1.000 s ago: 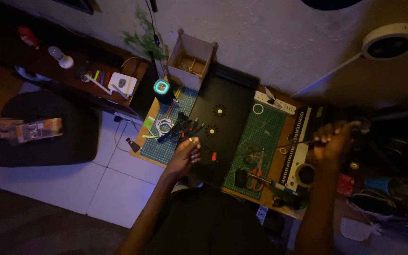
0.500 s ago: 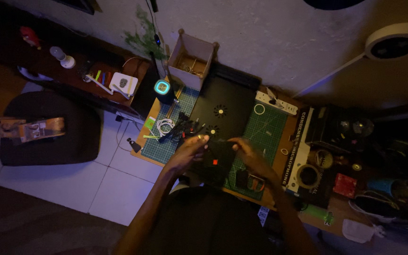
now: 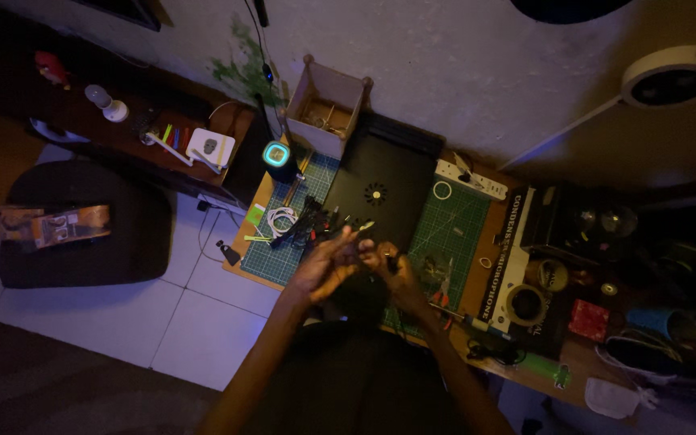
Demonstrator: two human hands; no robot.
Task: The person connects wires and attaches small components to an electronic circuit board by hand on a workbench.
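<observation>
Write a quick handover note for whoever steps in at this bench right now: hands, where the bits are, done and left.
Left hand: fingers spread, touching a small part; grip unclear.
Right hand: closed on a small dark tool.
Both meet over the black panel, between the green cutting mats.
White coiled cable and loose tools lie left; red-handled pliers right.
Done: hands together at the part.
Left: too dim to judge.

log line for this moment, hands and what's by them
left hand: open, fingers meeting right hand | right hand: closed around small dark item, unclear | below: green cutting mat | left: cable pile
</observation>
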